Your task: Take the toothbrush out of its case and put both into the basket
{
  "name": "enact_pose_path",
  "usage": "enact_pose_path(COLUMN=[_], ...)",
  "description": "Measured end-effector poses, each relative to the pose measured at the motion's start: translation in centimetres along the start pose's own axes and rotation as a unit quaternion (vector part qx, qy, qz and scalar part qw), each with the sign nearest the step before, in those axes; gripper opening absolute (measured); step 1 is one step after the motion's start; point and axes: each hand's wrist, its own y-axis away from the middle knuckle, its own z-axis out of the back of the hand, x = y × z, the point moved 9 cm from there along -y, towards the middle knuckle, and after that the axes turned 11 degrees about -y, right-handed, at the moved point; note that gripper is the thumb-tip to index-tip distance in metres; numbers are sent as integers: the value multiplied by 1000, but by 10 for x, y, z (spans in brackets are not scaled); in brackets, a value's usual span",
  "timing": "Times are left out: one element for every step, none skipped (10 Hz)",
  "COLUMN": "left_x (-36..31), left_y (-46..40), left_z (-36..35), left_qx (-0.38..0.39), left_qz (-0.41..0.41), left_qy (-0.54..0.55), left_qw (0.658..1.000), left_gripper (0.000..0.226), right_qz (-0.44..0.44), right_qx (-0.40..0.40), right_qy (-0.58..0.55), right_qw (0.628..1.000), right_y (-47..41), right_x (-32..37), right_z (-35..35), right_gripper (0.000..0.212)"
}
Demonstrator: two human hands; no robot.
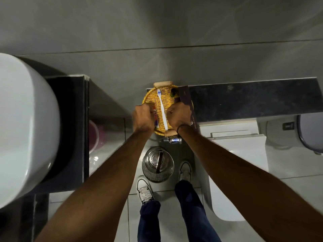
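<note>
While the toothbrush (162,109) lies between them in the basket (148,98), the left hand (142,118) is curled beside a small tube (156,117), the right hand (178,116) fisted against the case (187,102).

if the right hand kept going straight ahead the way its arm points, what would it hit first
Probably the dark box just beyond the knuckles of the right hand, at the right rim of the basket; depth is hard to judge from above.

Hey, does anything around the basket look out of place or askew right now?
One thing: the dark box under the right hand lies on the basket rim, half in and half over the shelf. The toothbrush lies flat inside. Nothing looks spilled or broken.
</note>
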Motion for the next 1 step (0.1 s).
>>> enact_pose_path(left_x=[-8], left_y=[18], left_z=[26], left_qx=[-28], left_qz=[-80], left_qy=[-31], left_qw=[996], left_gripper=[14], right_qz=[43], right_qx=[-36], right_qy=[-39], right_qw=[998], right_y=[9], right_x=[18], right_z=[26], right_gripper=[19])
